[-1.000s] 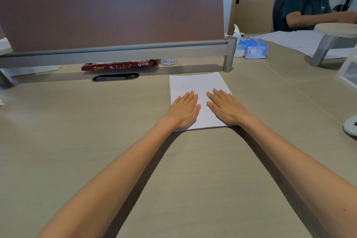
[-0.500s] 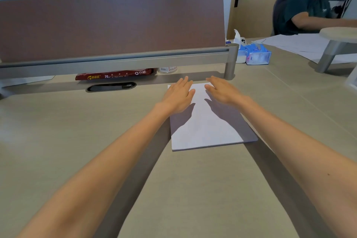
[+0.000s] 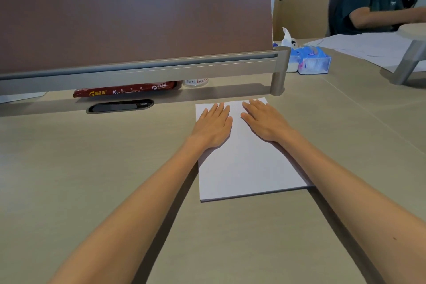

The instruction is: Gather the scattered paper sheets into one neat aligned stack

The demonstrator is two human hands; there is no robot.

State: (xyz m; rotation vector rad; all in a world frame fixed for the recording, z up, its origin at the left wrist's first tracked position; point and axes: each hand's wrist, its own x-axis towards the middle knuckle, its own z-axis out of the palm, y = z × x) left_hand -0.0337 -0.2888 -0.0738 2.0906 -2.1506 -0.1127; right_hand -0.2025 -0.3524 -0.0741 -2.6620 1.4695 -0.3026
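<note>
Paper sheets, white and rectangular, lie as one flat stack [image 3: 244, 168] on the pale wood-grain bench [image 3: 92, 180], near its far edge just short of the grey divider rail [image 3: 161, 69]. Fingers of the left hand [image 3: 213, 125] and the right hand [image 3: 265, 121] are extended and lie flat, palms down, on the far half of the stack, gripping nothing. Pressing and sliding from here could, I judge, shear the top sheets against the lower ones and fan the squared edges; lifting off quickly might drag a sheet askew. Counted: two hands, one stack, its sheet count unreadable; one red wrapped pack [image 3: 124, 91] under the rail; one blue tissue packet [image 3: 313, 62] toward the far right corner.
</note>
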